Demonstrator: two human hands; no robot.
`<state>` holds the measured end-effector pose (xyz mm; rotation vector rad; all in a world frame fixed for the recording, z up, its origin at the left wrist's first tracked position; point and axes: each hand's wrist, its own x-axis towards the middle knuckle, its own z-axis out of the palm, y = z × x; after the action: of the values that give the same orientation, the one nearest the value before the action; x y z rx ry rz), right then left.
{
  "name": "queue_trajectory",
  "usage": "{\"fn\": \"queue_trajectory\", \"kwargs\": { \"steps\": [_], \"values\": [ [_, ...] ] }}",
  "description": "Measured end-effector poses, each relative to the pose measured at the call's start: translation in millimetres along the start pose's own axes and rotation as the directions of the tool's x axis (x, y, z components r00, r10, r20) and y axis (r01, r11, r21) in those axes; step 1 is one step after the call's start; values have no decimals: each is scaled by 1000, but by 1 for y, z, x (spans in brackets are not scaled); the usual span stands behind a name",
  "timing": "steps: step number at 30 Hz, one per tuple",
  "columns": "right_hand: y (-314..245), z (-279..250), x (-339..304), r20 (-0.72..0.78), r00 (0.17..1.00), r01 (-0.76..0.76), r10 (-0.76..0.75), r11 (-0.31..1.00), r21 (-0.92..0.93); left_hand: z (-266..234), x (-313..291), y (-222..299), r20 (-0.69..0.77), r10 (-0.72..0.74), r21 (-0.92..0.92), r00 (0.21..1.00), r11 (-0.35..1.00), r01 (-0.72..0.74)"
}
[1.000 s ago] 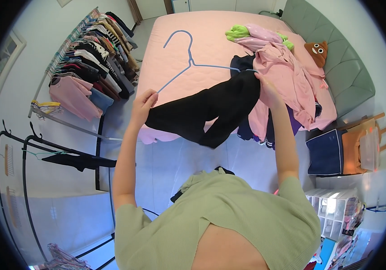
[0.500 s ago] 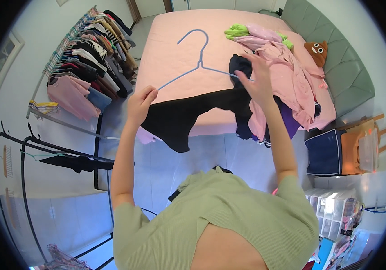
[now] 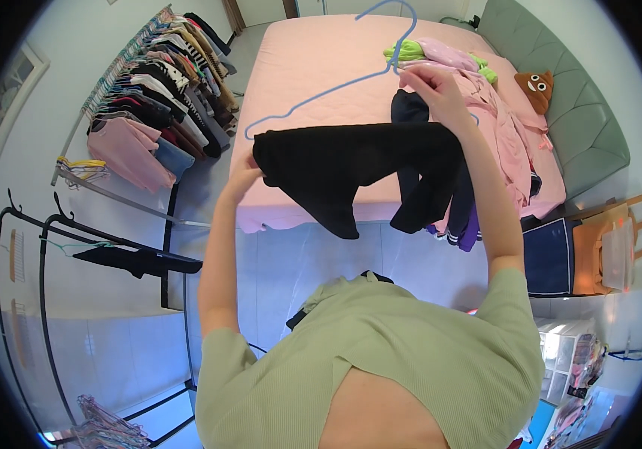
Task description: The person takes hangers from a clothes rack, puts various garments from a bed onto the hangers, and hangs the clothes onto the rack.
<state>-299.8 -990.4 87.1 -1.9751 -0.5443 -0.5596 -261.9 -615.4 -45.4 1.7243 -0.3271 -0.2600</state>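
Observation:
A black garment (image 3: 336, 161) stretches across in front of me, with two parts hanging from it like legs or sleeves. My left hand (image 3: 243, 178) grips its left edge, the fingertips partly hidden by the cloth. Above it is a thin blue hanger (image 3: 321, 91), tilted, with its left end just over the garment's left corner. The fingers of my right hand (image 3: 439, 91) close on the hanger beside its neck. Behind my right wrist, the hanger's right end pokes out; the garment's right end is partly hidden by my forearm.
A pink-covered bed (image 3: 313, 52) lies ahead, with a heap of pink clothes (image 3: 497, 127) and a brown plush cushion (image 3: 535, 91) on its right. At left stand a full clothes rack (image 3: 163, 97) and a black rack (image 3: 45, 299) holding a black garment. A navy box (image 3: 548, 258) sits at right.
My right hand has closed on the hanger near its neck. The hanger has moved up and right, and its left end has come away from my left hand. The black garment has shifted right.

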Motion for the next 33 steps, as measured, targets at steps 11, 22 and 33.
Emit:
{"fn": "queue_trajectory", "kwargs": {
  "steps": [11,22,33],
  "values": [
    [-2,-29,8,-114,991,-62,71,995,78,25,4,4,152,-118,-450,981,876,175],
    [-4,-43,11,-155,987,-23,36,996,87,16,10,-54,211,-151,-601,966,759,250],
    [-41,-40,5,-83,989,-110,120,988,110,30,-14,-125,84,-337,-464,938,820,336]
  ]
}}
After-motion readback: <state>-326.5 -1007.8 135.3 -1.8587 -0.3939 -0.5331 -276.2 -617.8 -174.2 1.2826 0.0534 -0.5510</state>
